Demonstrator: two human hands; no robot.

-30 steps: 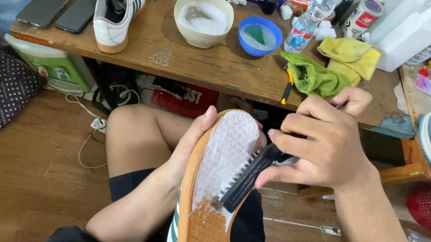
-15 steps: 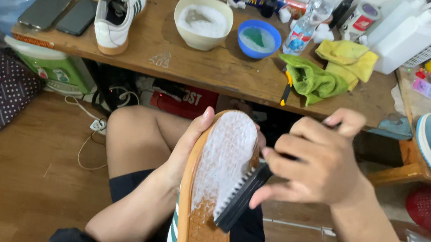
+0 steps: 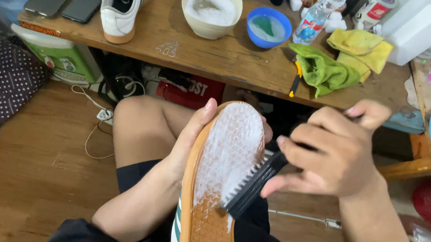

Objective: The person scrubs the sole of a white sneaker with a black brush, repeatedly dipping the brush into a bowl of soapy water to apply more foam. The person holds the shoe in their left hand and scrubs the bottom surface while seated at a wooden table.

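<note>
Gum-soled white sneaker (image 3: 216,198) is resting sole-up on lap, left hand (image 3: 188,140) wrapping its edge; right hand (image 3: 334,154) is gripping black-bristled scrub brush (image 3: 251,186) tight, bristles on foamy forefoot; scrubbing step underway; heel looks dry, needs strokes w/ more suds.

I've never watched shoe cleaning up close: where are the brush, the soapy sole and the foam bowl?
brush (image 3: 251,187), head view, black body.
soapy sole (image 3: 231,147), head view, foamy forepart.
foam bowl (image 3: 208,26), head view, front wall.
</note>
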